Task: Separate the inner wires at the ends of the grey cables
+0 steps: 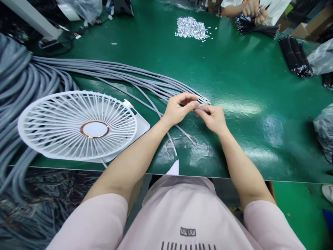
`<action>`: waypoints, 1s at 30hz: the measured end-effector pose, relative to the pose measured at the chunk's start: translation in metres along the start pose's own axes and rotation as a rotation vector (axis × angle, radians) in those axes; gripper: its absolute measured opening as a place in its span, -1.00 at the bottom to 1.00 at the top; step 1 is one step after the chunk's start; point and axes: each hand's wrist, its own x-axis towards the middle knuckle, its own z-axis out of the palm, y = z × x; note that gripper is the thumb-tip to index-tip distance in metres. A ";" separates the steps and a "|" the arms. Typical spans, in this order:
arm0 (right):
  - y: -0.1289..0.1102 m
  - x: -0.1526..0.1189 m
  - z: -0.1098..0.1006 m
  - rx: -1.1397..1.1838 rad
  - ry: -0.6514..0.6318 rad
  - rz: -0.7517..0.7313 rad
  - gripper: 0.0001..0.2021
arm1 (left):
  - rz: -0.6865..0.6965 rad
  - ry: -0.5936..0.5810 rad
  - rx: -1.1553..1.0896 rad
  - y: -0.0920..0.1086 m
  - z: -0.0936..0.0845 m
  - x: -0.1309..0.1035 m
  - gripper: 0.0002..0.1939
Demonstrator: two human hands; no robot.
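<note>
Grey cables [117, 69] run from the left across the green table and end near my hands. My left hand [179, 108] is closed in a pinch at the end of a cable, beside the bundle's pale tips. Close to its right, my right hand [213, 118] pinches the same cable end, its thumb and forefinger pressed together. The fingertips nearly meet, and the fine detail between them is too small to tell. Two loose cable ends [174, 150] lie below my hands, with thin stripped strands around them.
A white fan [94, 129] lies at the left, beside a large cable coil [15, 69]. Silvery scraps [191, 28] are piled at the back. Another person's hands [256, 12] work over black wires [257, 29]; black bundles [295, 55] lie right.
</note>
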 end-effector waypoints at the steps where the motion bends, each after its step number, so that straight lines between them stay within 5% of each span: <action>1: -0.001 0.001 -0.001 0.116 0.036 0.077 -0.77 | 0.045 -0.008 0.092 0.000 -0.003 0.000 -0.68; 6: -0.003 0.007 -0.013 0.585 0.056 0.366 -0.71 | 0.171 -0.222 0.461 -0.002 -0.012 0.000 -0.77; 11: 0.002 0.009 -0.018 0.699 -0.056 0.438 -0.67 | 0.140 -0.248 0.483 -0.002 -0.015 0.001 -0.71; 14: 0.004 0.009 -0.019 0.525 0.041 0.354 -0.72 | 0.141 -0.292 0.467 -0.003 -0.017 0.004 -0.69; 21: 0.006 0.002 -0.030 0.012 0.165 -0.194 -0.90 | 0.060 -0.289 0.471 -0.005 -0.014 0.003 -0.66; 30: 0.019 0.001 -0.020 -0.192 0.128 -0.245 -0.88 | -0.109 -0.168 0.285 -0.004 -0.011 0.003 -0.67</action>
